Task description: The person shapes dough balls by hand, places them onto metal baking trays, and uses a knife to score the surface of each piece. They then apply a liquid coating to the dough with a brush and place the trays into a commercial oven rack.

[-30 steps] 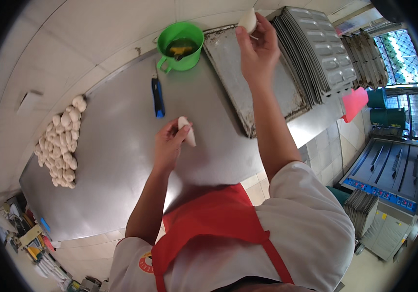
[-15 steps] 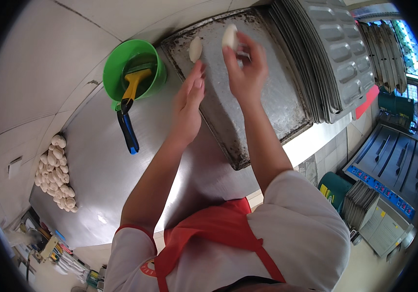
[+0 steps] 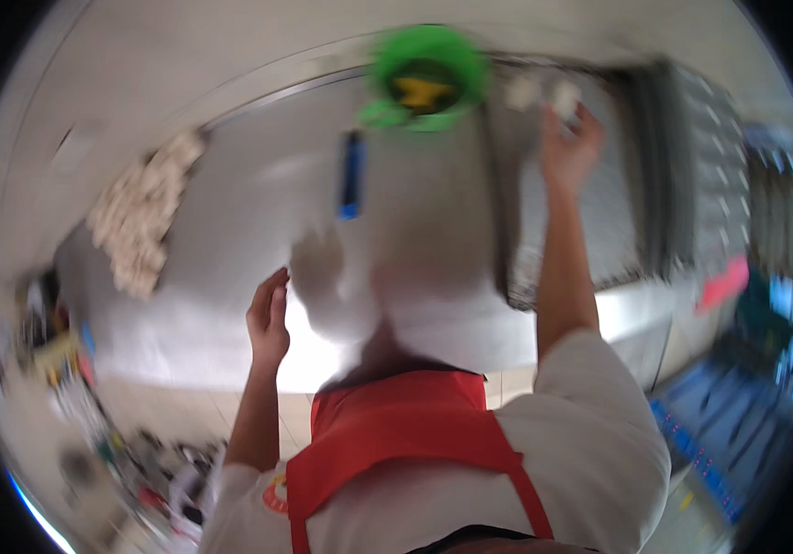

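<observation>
Motion blurs the whole view. At the far right, the thumb and fingers of my right hand (image 3: 574,148) close around the near end of a pale, oval dough piece (image 3: 564,96) on a worn metal baking tray (image 3: 527,263). A second dough piece (image 3: 522,92) lies just left of it on the tray. My left hand (image 3: 269,316) hovers over the near left part of the steel table (image 3: 230,231), fingers stretched out and nothing in it. A heap of dough pieces (image 3: 145,212) sits at the table's left end.
A green bucket (image 3: 456,69) with a yellow brush (image 3: 419,92) stands at the back, left of the tray. A black-and-blue handled tool (image 3: 351,175) lies before it. Stacked moulded metal trays (image 3: 706,166) stand right of the baking tray.
My view has swung left. My left hand has drawn away from the tray, back and to the left over the table. The right hand stays at the dough piece, now lower beside the other one.
</observation>
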{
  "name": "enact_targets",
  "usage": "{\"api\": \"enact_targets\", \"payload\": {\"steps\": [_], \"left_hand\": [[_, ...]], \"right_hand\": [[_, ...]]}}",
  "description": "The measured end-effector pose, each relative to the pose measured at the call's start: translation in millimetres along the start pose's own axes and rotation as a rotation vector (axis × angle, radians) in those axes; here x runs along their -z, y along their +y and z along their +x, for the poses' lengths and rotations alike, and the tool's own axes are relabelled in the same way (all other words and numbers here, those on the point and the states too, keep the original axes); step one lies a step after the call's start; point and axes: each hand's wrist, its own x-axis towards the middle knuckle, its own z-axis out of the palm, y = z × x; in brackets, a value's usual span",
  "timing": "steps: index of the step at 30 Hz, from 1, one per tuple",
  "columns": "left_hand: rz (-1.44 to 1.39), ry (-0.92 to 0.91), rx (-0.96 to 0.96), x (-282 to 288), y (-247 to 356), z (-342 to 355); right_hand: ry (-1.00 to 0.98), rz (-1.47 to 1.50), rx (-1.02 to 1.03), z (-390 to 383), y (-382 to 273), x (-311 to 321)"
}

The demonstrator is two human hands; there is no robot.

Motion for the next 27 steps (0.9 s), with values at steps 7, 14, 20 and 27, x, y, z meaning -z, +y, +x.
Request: {"api": "enact_targets", "payload": {"steps": [7, 14, 20, 27], "left_hand": [[0.577, 0.472, -0.206, 163.8, -46.7, 70.3], [0.880, 0.477, 0.133, 263.7, -73.9, 144.5], [0.772, 0.483, -0.058, 291.2, -77.2, 180.0], [-0.209, 0.349, -0.172, 324.8, -103.2, 81.0]], "right_hand": [[-0.906, 0.744, 0.200, -216.0, -268.2, -34.3], [-0.808, 0.415, 0.126, -257.9, -476.1, -236.5], [-0.821, 0.355, -0.009, -260.4, -478.0, -262.4], [-0.916, 0.845, -0.612, -284.9, -328.3, 12.3]]}}
